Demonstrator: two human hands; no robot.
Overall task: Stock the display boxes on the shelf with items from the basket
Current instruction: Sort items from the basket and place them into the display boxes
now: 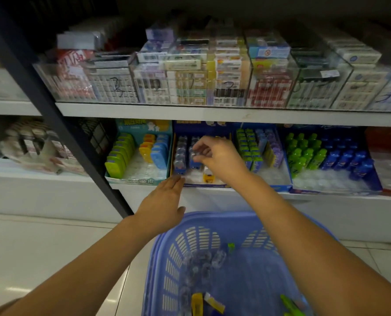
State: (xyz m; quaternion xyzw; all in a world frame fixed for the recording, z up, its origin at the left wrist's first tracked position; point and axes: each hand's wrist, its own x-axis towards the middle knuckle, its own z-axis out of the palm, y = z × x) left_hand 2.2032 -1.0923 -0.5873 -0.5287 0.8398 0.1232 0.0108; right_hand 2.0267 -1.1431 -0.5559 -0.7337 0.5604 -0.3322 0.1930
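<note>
Our right hand (pixel 217 157) pinches a clear item (pixel 193 153) over the blue display box (pixel 203 128) on the lower shelf (pixel 327 197); our left hand (pixel 165 199) lies flat, fingers straight, tips at the box's front edge; more clear items (pixel 201 267) in the basket (pixel 212 218) below

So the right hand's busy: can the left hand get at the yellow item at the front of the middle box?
Probably yes. The left hand is open and empty, by the middle box; the yellow item sits uncovered at its front, near the right hand.
</note>
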